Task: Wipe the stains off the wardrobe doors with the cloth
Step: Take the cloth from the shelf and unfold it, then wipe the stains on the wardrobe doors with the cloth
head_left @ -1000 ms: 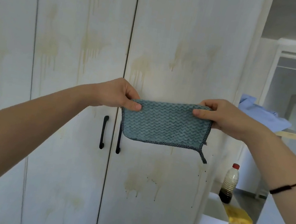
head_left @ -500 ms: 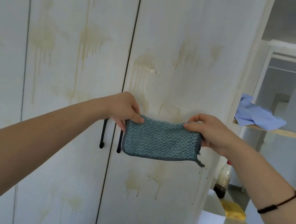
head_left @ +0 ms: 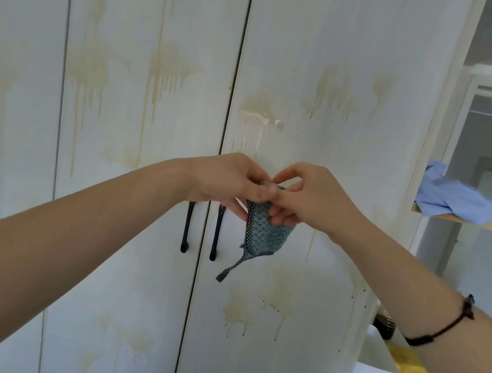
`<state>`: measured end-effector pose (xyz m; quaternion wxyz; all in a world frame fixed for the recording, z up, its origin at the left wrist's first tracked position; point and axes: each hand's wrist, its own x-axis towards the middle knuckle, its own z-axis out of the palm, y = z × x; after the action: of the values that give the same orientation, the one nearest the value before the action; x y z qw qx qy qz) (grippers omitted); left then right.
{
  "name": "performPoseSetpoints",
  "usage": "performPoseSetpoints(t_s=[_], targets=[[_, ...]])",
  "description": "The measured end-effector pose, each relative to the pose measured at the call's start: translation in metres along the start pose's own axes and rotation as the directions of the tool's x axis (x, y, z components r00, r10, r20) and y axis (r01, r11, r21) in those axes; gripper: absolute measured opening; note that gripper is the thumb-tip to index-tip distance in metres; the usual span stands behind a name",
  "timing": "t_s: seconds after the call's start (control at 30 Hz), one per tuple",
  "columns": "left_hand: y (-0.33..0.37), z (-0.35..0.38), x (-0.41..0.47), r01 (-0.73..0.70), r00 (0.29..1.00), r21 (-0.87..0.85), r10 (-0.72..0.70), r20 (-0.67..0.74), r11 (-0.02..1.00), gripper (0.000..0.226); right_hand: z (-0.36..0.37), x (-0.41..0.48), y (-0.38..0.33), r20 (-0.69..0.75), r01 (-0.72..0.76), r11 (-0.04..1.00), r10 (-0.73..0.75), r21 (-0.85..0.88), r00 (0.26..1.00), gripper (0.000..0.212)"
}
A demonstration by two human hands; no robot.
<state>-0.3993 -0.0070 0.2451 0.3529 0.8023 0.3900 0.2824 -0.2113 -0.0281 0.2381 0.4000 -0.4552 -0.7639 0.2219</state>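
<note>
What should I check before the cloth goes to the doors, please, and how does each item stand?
1. Grip on cloth: ok, left hand and right hand both pinch it.
2. Cloth folded to a pad: ok, though a loose strip dangles.
3. Cloth damp: cannot tell.
4. Doors closed: ok, handles side by side.
5. Target in reach: ok, a stain sits just above the hands.

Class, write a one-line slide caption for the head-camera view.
Left hand and right hand pinch a folded teal waffle-weave cloth before yellow-stained white wardrobe doors.
</note>
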Motion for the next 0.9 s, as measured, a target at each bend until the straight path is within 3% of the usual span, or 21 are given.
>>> performPoseSetpoints(t_s=[0.03,0.1,0.17,0.23,0.3,0.33,0.43,0.53,0.6,0.67,0.73,0.77,0.8,0.83,0.9], targets=[[0.001,0.0,0.002,-0.03,0.999,0.053,0.031,-0.013,0.998,0.028,0.001,0.002,0.001,-0.052,0.027,0.99,-0.034,-0.139,0.998,0.027],[0.005,-0.002,0.007,-0.074,0.997,0.081,0.075,-0.016,0.994,0.02,-0.003,0.007,0.003,-0.179,0.04,0.87,-0.146,-0.492,0.973,0.029],[0.011,-0.008,0.01,-0.113,0.993,0.081,0.112,0.025,0.99,0.016,-0.015,0.009,0.005,-0.225,0.056,0.784,-0.245,-0.619,0.943,0.039],[0.028,-0.017,0.017,-0.168,0.985,0.188,0.16,0.056,0.968,0.02,-0.034,0.011,0.004,-0.079,0.143,0.878,-0.201,-0.457,0.976,0.045],[0.046,-0.021,0.025,-0.198,0.979,0.322,0.2,0.028,0.926,0.022,-0.045,0.011,-0.001,0.111,0.134,0.981,-0.118,-0.142,0.987,0.047],[0.061,-0.025,0.034,-0.214,0.973,0.379,0.232,-0.002,0.9,0.022,-0.054,0.015,-0.005,0.127,0.108,0.992,-0.099,-0.063,0.987,0.048],[0.095,-0.032,0.056,-0.224,0.942,0.488,0.315,-0.113,0.844,0.023,-0.078,0.036,-0.013,-0.042,0.055,0.997,-0.058,-0.062,0.997,0.044],[0.123,-0.042,0.08,-0.224,0.905,0.491,0.366,-0.215,0.842,0.023,-0.115,0.055,-0.025,-0.058,-0.072,0.994,0.067,-0.087,0.996,0.038],[0.14,-0.053,0.095,-0.212,0.842,0.603,0.456,-0.286,0.769,0.019,-0.147,0.063,-0.04,-0.174,-0.099,0.993,0.086,-0.066,0.981,0.027],[0.156,-0.07,0.106,-0.102,0.73,0.785,0.582,-0.358,0.611,0.019,-0.185,0.07,-0.06,-0.484,0.019,0.998,-0.044,-0.056,0.874,0.023],[0.171,-0.09,0.113,0.084,0.636,0.889,0.663,-0.395,0.45,0.03,-0.224,0.073,-0.079,-0.765,0.104,0.952,-0.294,-0.288,0.573,0.027],[0.177,-0.1,0.115,0.174,0.617,0.902,0.67,-0.413,0.396,0.035,-0.24,0.075,-0.083,-0.796,0.045,0.891,-0.425,-0.451,0.431,0.027],[0.181,-0.109,0.115,0.249,0.609,0.895,0.658,-0.442,0.37,0.038,-0.249,0.078,-0.081,-0.769,-0.057,0.806,-0.537,-0.589,0.347,0.026],[0.187,-0.117,0.116,0.307,0.606,0.883,0.642,-0.47,0.356,0.039,-0.255,0.085,-0.076,-0.714,-0.152,0.709,-0.626,-0.689,0.314,0.025],[0.194,-0.133,0.12,0.385,0.607,0.86,0.61,-0.51,0.336,0.037,-0.246,0.1,-0.053,-0.567,-0.232,0.518,-0.737,-0.823,0.367,0.028]])
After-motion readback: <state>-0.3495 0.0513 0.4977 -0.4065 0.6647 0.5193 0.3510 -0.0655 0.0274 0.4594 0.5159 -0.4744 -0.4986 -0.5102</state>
